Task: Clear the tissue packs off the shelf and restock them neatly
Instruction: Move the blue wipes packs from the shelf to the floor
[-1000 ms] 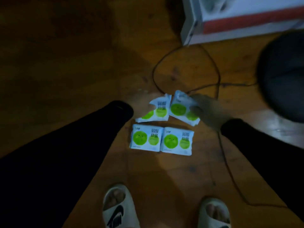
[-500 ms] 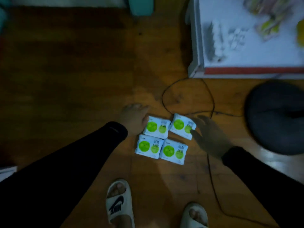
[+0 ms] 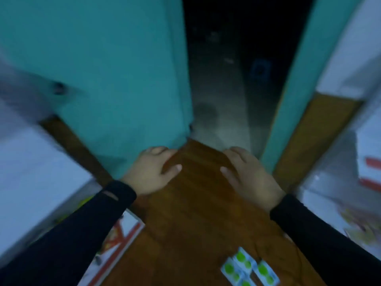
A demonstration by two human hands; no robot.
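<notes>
Several white tissue packs (image 3: 248,269) with green round marks lie together on the wooden floor (image 3: 198,207) at the bottom of the view. My left hand (image 3: 151,171) and my right hand (image 3: 248,175) are held out in front of me, well above and beyond the packs. Both hands hold nothing, palms down with fingers spread and loosely bent. Black sleeves cover both arms.
A teal door (image 3: 107,69) stands open on the left, a teal door frame (image 3: 292,79) on the right, with a dark room (image 3: 222,79) between. White shelf units stand at the left (image 3: 31,182) and at the right (image 3: 350,141), the right one holding yellow packets (image 3: 362,230).
The view has swung up from the floor toward the doorway. Both hands have left the tissue packs and risen, empty. The packs now lie at the bottom edge.
</notes>
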